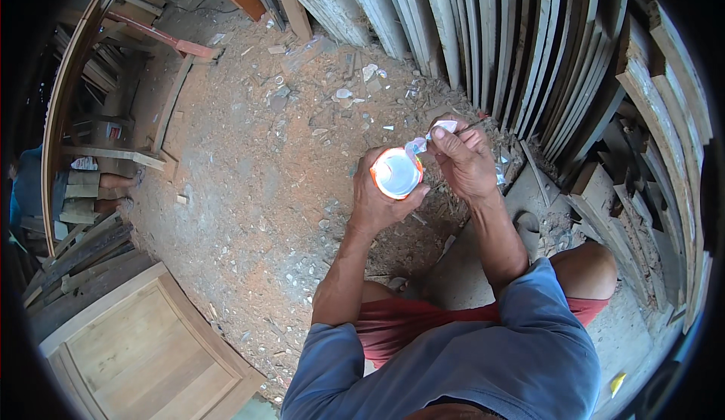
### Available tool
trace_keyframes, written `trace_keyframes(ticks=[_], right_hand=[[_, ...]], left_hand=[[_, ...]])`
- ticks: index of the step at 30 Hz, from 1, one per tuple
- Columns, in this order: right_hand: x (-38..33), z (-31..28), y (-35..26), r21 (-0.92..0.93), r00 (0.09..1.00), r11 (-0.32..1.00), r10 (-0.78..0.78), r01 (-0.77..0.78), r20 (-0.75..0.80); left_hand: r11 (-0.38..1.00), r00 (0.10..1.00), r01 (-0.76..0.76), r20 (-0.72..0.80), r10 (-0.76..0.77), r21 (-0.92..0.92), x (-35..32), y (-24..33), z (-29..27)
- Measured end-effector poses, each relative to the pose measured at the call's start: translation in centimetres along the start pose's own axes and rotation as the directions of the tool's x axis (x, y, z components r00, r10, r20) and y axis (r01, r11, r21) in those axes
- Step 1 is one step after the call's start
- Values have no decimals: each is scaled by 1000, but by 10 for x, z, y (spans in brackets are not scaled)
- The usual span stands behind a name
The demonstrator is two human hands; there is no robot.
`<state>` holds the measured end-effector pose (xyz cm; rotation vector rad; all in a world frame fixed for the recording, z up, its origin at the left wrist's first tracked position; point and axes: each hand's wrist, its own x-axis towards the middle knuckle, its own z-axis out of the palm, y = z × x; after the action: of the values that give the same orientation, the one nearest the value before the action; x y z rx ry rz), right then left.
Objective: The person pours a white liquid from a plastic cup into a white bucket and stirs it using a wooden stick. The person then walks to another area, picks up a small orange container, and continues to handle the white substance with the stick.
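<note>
My left hand (368, 207) is wrapped round a small round tub (398, 175) with an orange-red side and a pale top facing up. Whether that top is a lid or the inside is washed out by glare. At the tub's upper right edge a crumpled, pale pinkish strip of film (416, 146) runs across to my right hand (467, 165). Thumb and fingers of that hand pinch the strip, and its end sticks out above the thumb. Where the strip meets the tub, I cannot tell if it is still attached.
Wood chips and scraps cover the dirt floor (249, 133). Tall boards (483, 35) lean along the far right, with more planks (664, 118) at the right. A panelled wooden door (143, 344) lies lower left. Beyond a wooden frame (64, 110), another person's legs (98, 186) show.
</note>
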<state>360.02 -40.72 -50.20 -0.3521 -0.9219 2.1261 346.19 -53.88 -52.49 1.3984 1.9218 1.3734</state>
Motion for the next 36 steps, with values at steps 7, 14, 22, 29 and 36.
trace_keyframes(ticks=[7, 14, 22, 29, 36], right_hand=[[-1, -2, -23, -508, 998, 860, -58, 40, -20], [-6, 27, -22, -912, 954, 281, -78, 298, 288], [6, 18, 6, -839, 933, 411, -204, 356, 296], [0, 15, 10, -746, 929, 564, -119, 353, 350], [-4, 7, 16, -351, 982, 918, -170, 187, 81]], left_hand=[[996, 997, 80, -11, -81, -29, 6, 6, -10], [992, 996, 91, 1, -91, 85, 5, 4, -2], [967, 946, -240, 242, 213, 85, -1, -15, 7], [814, 850, 278, 525, 39, -511, 5, -14, -15], [890, 952, 23, 281, 119, -455, 8, 15, -4]])
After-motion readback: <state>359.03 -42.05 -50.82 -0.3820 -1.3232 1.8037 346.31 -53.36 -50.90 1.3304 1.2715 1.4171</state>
